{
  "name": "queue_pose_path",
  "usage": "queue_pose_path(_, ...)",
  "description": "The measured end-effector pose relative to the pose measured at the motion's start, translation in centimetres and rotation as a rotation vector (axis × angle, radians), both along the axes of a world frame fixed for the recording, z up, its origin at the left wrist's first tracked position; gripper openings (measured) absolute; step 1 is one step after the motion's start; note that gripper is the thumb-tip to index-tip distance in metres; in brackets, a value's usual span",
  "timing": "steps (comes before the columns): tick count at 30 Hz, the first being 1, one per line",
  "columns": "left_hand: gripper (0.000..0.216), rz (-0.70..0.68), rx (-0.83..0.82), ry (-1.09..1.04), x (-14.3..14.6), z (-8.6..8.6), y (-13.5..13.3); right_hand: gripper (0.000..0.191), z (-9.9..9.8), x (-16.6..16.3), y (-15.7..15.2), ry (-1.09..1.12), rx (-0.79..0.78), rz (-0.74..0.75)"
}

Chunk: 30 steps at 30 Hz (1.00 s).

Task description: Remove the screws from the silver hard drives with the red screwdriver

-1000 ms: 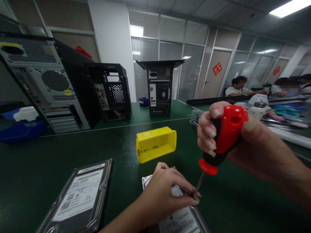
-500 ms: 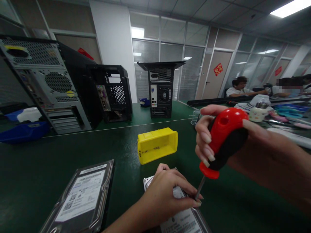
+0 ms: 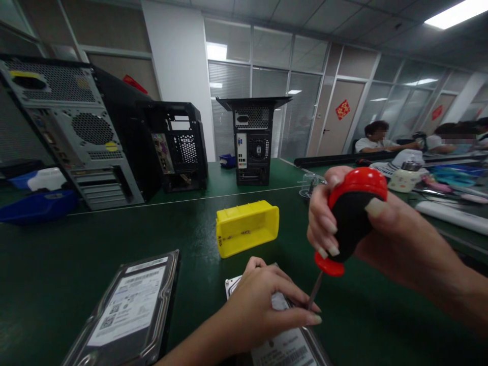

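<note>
My right hand (image 3: 381, 218) is wrapped round the red and black handle of a screwdriver (image 3: 354, 218), with the thumb laid along its side. The metal shaft slants down to the edge of a hard drive (image 3: 284, 351) lying label up at the bottom. Across that drive rests my left hand (image 3: 263, 305), its thumb and forefinger closed in a pinch around the screwdriver's tip. Whatever sits at the tip is hidden by those fingers. To the left lies a second hard drive (image 3: 125, 305) with a white label, untouched.
A yellow bin (image 3: 247, 203) lies on its side with small dark bits inside. Computer cases stand behind: a large one (image 3: 122, 127), an open black frame (image 3: 196, 147) and a black tower (image 3: 263, 175). A blue bin (image 3: 41, 206) is at left. Across the room sits a person (image 3: 375, 140).
The screwdriver handle has rotated in my right hand, showing more of its black side. My right thumb and wrist have shifted with it. My left hand and both drives stay almost unchanged.
</note>
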State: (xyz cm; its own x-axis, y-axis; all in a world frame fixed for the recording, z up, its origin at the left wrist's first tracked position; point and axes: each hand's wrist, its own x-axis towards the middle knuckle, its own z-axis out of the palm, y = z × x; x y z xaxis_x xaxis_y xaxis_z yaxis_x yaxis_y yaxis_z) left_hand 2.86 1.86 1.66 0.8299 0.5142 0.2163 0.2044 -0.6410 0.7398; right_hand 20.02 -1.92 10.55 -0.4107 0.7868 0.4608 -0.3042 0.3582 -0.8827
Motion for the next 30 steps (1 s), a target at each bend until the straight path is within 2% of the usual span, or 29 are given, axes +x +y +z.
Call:
queue_pose_path(4,0.014,-0.003,-0.036,0.008,0.10,0.03,-0.05,0.029,-0.05,-0.09,-0.44,-0.018,0.022,-0.011)
queue_pose_path(8,0.015,0.007,-0.039,0.010,0.16,-0.03,0.03,0.041,0.00,-0.24,-0.99,-0.046,-0.052,-0.031)
queue_pose_path(11,0.016,0.001,-0.047,0.011,0.11,0.04,0.11,0.038,-0.16,-0.15,-0.98,-0.035,-0.068,-0.043)
queue_pose_path(17,0.012,0.016,-0.040,0.002,0.11,-0.01,0.06,0.028,-0.31,-0.02,-0.43,-0.020,0.012,-0.089)
queue_pose_path(21,0.013,0.017,-0.035,-0.001,0.08,-0.02,0.06,0.024,-0.24,-0.33,-0.27,-0.005,0.034,-0.045)
queue_pose_path(25,0.013,0.019,-0.031,0.013,0.11,0.24,0.08,0.028,-0.57,-0.28,-0.15,0.021,0.000,0.012)
queue_pose_path(30,0.013,0.022,-0.012,0.036,0.14,0.19,-0.05,0.038,-0.67,-0.21,-0.33,-0.012,0.030,-0.018)
